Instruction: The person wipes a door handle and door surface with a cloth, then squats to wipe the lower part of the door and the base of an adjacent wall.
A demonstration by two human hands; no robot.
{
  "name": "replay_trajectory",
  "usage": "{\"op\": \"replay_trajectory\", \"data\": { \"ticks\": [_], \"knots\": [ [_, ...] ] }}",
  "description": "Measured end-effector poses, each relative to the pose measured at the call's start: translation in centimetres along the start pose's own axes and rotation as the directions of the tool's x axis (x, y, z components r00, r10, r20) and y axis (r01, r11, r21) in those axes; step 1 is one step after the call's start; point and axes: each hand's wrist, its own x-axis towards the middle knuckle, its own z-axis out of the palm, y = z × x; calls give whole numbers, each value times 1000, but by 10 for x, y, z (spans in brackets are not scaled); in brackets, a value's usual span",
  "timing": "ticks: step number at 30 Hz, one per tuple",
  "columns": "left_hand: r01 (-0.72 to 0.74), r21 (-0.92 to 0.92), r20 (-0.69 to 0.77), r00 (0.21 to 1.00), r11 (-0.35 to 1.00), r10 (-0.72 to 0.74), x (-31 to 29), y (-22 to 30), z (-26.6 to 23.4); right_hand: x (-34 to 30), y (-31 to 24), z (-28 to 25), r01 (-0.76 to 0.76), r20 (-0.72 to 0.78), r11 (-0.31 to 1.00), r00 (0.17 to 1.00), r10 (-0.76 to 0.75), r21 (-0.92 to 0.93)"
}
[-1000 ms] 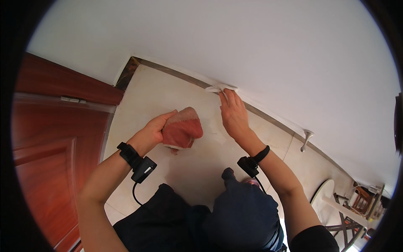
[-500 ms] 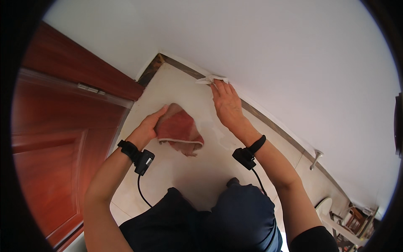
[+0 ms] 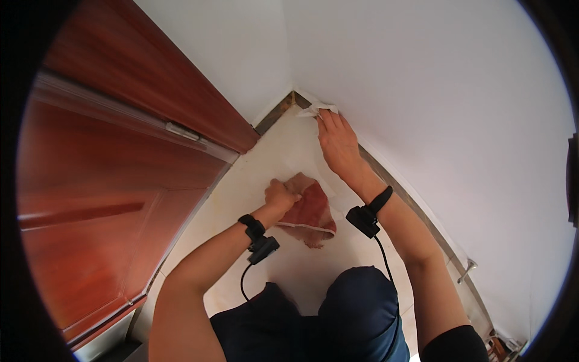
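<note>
With bent fingers, my left hand (image 3: 281,198) grips the upper left edge of a red and brownish cloth (image 3: 311,209). A pale trim band crosses the cloth, and its lower edge is frayed. My right hand (image 3: 339,140) presses a crumpled white tissue (image 3: 318,108) against the dark baseboard (image 3: 376,164) near the room's corner. The fingertips of that hand are partly hidden by the tissue. Each wrist wears a black strap with a small black device and a cable.
A reddish-brown wooden door (image 3: 108,211) with a metal hinge (image 3: 182,131) stands at the left. The white wall (image 3: 434,108) rises along the right. A metal doorstop (image 3: 467,271) sticks out low on the wall. Pale floor tiles (image 3: 232,187) lie beneath my hands.
My view has swung to the left. My right hand has slid the tissue along the baseboard toward the corner. My left hand now grasps the cloth more firmly, fingers curled over its edge.
</note>
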Motion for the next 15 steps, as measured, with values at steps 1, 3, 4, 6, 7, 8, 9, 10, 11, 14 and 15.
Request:
{"op": "replay_trajectory", "data": {
  "ticks": [1,3,4,6,7,8,9,10,11,14,15],
  "knots": [
    [7,25,2,1000,1000,-7,-3,10,-4,10,1,7,-3,-16,1000,1000,3,15],
    [39,69,3,999,997,-39,-8,18,-10,29,-4,14,-5,-27,999,1000,6,36],
    [25,76,-16,1000,997,-24,-11,22,-12,36,-6,16,-11,-27,999,1000,12,34],
    [20,82,-59,998,996,-15,-4,12,-7,49,-13,20,-13,4,999,1000,13,33],
    [16,85,-77,997,996,-9,0,6,-4,55,-16,21,-10,31,1000,999,9,25],
    [25,78,-76,997,997,-19,1,7,-2,62,-15,22,-3,46,1000,999,2,13],
    [34,70,-75,997,997,-29,2,8,-1,68,-16,27,-8,58,999,998,6,32],
    [44,62,-74,997,997,-39,2,8,-2,73,-18,32,-13,70,999,997,10,51],
    [45,81,-57,998,996,-40,5,8,-3,80,-19,35,-23,92,998,996,17,67],
    [52,118,-44,998,992,-47,9,8,-5,89,-22,37,-15,157,999,988,9,40],
    [59,118,-66,996,991,-52,6,9,-5,87,-23,34,2,184,998,983,-12,56]
  ]
}}
